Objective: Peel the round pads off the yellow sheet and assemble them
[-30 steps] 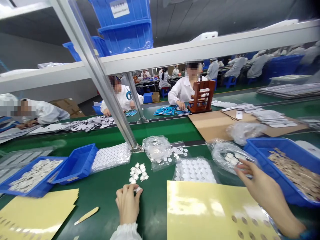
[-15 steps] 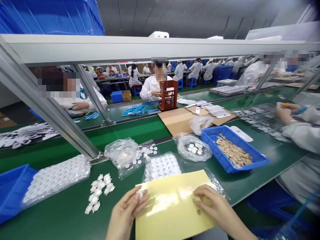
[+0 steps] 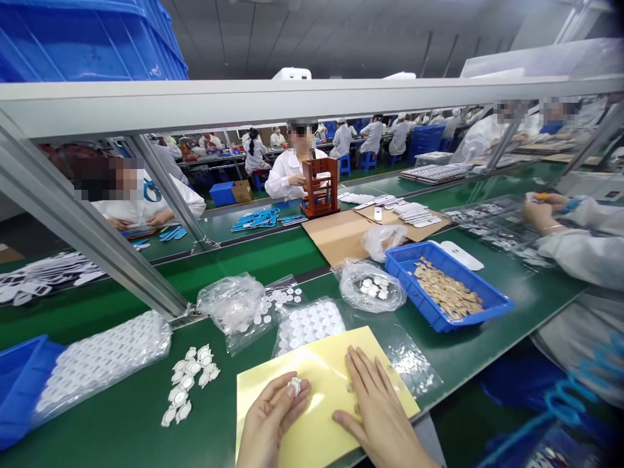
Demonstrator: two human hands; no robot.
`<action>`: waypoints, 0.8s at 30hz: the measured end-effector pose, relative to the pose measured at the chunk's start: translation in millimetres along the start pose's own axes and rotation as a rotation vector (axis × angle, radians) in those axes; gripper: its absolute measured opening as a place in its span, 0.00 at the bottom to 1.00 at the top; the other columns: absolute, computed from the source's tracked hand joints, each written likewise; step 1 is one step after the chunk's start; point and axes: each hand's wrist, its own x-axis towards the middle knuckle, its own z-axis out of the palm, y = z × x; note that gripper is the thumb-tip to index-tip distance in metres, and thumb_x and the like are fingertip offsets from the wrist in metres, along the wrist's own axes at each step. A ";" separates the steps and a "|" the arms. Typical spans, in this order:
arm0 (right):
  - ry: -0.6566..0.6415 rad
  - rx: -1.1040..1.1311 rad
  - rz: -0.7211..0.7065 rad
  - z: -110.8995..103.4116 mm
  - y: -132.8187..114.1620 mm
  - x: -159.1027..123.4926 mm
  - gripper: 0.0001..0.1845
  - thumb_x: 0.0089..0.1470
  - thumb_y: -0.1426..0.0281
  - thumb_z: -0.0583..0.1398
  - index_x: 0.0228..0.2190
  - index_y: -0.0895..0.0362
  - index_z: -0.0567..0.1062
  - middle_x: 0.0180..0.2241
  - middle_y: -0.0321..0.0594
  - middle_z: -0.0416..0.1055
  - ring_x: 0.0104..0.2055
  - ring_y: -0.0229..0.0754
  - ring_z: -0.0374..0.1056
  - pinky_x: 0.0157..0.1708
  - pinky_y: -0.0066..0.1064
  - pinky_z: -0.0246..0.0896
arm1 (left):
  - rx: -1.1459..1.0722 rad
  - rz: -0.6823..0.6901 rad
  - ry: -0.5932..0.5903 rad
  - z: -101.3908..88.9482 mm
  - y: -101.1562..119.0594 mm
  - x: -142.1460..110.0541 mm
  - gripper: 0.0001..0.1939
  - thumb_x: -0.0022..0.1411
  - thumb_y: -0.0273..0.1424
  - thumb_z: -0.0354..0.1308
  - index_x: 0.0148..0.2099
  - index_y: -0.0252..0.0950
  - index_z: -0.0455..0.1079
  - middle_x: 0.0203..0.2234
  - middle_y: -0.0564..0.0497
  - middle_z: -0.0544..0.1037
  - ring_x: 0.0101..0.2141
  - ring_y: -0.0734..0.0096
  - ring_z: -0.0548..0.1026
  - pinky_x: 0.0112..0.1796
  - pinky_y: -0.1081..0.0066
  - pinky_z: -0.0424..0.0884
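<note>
My left hand (image 3: 272, 416) is shut on a small white round piece (image 3: 294, 387), pinching it above the lower left of a yellow adhesive sheet (image 3: 316, 370). My right hand (image 3: 375, 422) lies flat with its fingers spread, pressing on the sheet's lower right. Its fingers partly cover a row of round spots. To the left of the sheet lies a loose pile of small white pieces (image 3: 189, 383) on the green bench. Behind the sheet are clear plastic bags of white discs (image 3: 308, 325).
A blue tray of tan discs (image 3: 419, 276) stands at the right, beside a clear bag of white pieces (image 3: 370, 289). A blue bin (image 3: 19, 383) sits at the far left. A co-worker's hands (image 3: 539, 211) work at the right. An aluminium shelf post (image 3: 97, 237) rises behind the bench.
The view has swung right and steadied since the oldest frame. My right hand moved from the blue tray onto the sheet and now lies flat. My left hand moved from the pile to the sheet.
</note>
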 end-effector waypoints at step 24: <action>0.052 0.343 -0.058 -8.6 -40.6 22.8 0.05 0.52 0.76 0.61 0.30 0.53 0.74 0.33 0.35 0.71 0.38 0.42 0.67 0.37 0.34 0.62 | -0.186 -0.089 -0.054 -6.1 -22.8 9.8 0.11 0.55 0.23 0.61 0.42 0.25 0.72 0.40 0.34 0.81 0.46 0.54 0.76 0.52 0.62 0.70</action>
